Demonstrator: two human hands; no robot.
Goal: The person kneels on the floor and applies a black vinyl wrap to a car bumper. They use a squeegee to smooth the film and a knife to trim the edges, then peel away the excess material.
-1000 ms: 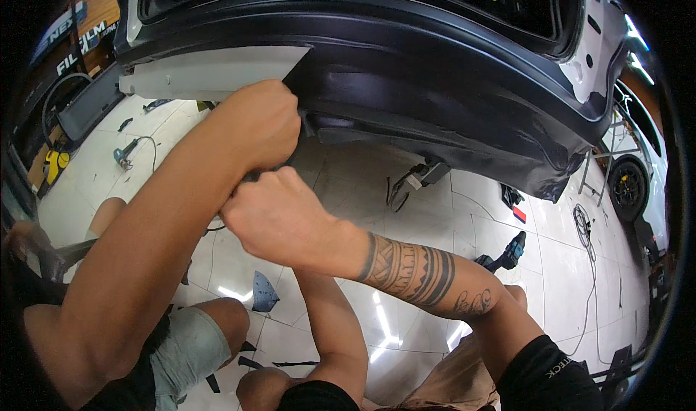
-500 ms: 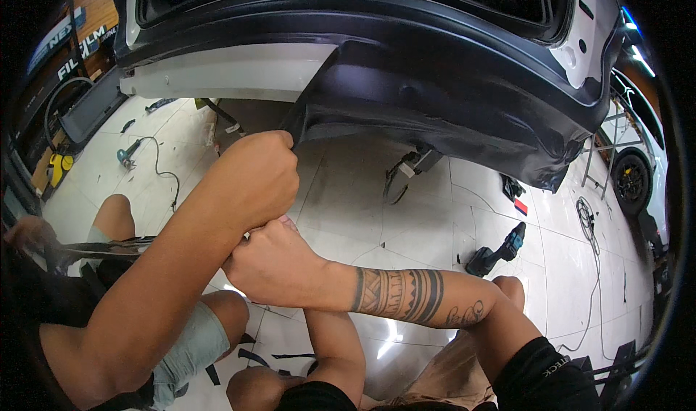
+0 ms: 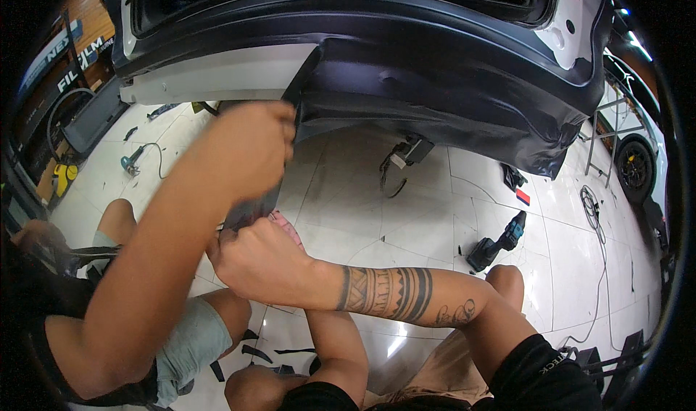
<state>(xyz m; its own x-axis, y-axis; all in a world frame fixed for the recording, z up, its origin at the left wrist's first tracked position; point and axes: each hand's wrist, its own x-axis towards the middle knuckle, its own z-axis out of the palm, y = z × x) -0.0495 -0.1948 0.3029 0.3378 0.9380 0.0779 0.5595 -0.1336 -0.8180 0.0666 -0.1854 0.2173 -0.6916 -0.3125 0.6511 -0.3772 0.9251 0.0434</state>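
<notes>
My right hand (image 3: 254, 259), below the tattooed forearm, is closed on a dark strip of film (image 3: 254, 208). Behind it my left hand (image 3: 288, 230) shows only a few curled, pinkish fingers at the film's edge; its forearm (image 3: 335, 346) passes under my right wrist. A co-worker's arm reaches in from the left, and that person's fist (image 3: 257, 146) is closed at the upper end of the strip, blurred. Beyond the hands, loose black film (image 3: 435, 99) covers the right part of the car's rear panel; the left part of the panel (image 3: 217, 74) is bare white.
The co-worker sits close on the left in pale shorts (image 3: 192, 346). A cordless drill (image 3: 496, 244) lies on the tiled floor, with a cable (image 3: 596, 222) to its right. A heat gun (image 3: 130, 161) lies far left. Wiring with a connector (image 3: 406, 157) hangs beneath the panel.
The co-worker's fist has moved up, away from my hands, and more of the dark strip now shows between them. My hands keep their grip; the view has shifted slightly.
</notes>
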